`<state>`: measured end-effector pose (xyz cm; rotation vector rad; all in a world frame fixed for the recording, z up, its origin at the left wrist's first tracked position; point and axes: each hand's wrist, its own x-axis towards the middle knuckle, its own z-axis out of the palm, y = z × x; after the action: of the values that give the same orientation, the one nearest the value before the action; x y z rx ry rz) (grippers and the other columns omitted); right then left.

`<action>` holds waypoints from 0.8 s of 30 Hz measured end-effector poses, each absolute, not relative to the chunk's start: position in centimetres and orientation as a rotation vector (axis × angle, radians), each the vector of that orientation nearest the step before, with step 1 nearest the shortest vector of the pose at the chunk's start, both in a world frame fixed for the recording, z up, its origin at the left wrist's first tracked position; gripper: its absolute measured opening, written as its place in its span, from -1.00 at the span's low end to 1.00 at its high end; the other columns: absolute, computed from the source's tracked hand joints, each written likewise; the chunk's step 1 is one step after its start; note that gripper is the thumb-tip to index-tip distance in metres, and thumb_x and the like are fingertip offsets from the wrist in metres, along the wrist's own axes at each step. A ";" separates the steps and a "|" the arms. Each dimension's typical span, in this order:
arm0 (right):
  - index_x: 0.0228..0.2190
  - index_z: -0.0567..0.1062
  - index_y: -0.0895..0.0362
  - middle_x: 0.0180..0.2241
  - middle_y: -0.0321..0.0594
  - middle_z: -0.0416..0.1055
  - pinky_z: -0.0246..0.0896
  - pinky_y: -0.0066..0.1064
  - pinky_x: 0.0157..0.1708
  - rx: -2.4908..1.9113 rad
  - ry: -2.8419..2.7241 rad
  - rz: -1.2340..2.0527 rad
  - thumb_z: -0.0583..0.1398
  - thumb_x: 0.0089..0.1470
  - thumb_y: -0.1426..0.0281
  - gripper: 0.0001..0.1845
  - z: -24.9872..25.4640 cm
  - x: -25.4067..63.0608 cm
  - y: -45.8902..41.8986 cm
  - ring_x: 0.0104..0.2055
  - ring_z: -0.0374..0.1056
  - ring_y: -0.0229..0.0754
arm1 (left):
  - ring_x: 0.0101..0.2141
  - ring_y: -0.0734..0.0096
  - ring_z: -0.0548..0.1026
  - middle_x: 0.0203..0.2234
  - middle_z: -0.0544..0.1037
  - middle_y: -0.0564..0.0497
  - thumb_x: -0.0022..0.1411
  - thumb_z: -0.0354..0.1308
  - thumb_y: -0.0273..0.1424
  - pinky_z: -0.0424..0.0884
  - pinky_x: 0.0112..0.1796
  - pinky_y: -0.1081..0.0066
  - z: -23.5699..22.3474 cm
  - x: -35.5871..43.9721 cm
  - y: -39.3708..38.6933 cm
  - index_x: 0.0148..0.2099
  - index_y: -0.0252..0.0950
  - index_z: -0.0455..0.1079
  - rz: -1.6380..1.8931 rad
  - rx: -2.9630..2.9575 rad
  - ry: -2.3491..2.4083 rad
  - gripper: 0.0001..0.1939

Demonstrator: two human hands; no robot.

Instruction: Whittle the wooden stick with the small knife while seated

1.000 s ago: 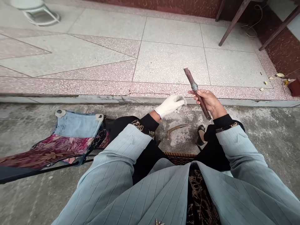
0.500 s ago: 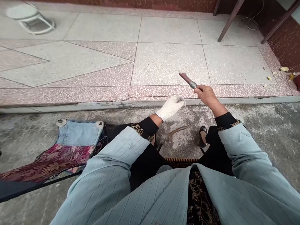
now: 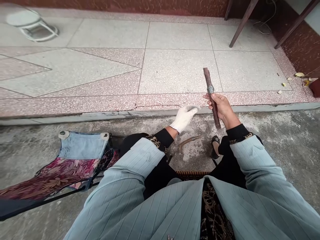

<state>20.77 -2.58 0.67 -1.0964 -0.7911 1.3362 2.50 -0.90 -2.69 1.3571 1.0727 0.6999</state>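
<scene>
My right hand (image 3: 220, 106) is bare and shut around a dark brown wooden rod (image 3: 212, 101), which stands nearly upright. A silver-coloured metal band (image 3: 210, 89) rings the rod just above my fingers. My left hand (image 3: 183, 118) wears a white glove, its fingers curled, and holds nothing I can see. It is a short way left of the rod, not touching it. Below both hands, a curved brown strip (image 3: 188, 142) of wood or rusted metal lies on the concrete ground.
To the left stands a low folding seat (image 3: 75, 160) of denim and floral fabric. A terrazzo step edge (image 3: 160, 111) runs across the view behind my hands. Dark wooden legs (image 3: 242, 23) stand at the top right, a white stool (image 3: 32, 26) at the top left.
The rod has swung from nearly level to nearly upright in my right hand, which sits slightly lower. My gloved left hand has shifted only a little.
</scene>
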 end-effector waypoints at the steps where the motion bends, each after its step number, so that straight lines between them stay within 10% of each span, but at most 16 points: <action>1: -0.32 0.53 0.16 -0.20 -0.11 0.55 0.12 -0.53 -0.63 -1.091 -0.774 1.334 0.39 -0.11 0.12 -0.59 0.5 20.7 -2.6 -0.51 0.20 -0.39 | -0.68 0.64 0.21 -0.64 0.37 0.12 0.18 0.10 -0.31 0.19 -0.59 0.55 -2.9 2.5 -0.8 -0.18 -0.33 0.51 0.710 1.363 1.075 -0.75; 24: -0.37 0.49 0.15 -0.23 -0.14 0.51 0.12 -0.53 -0.63 -1.149 -0.699 1.302 0.35 -0.10 0.10 -0.60 -0.4 19.1 -2.8 -0.50 0.18 -0.38 | -0.53 0.46 0.38 -0.59 0.45 0.07 0.23 -0.01 -0.34 0.25 -0.42 0.47 -1.6 2.2 0.6 -0.29 -0.27 0.35 0.785 1.677 1.289 -0.84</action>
<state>19.11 -2.76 -0.39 -1.1487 -0.6988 1.3016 2.19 0.64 -1.58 1.6768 1.2893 0.7846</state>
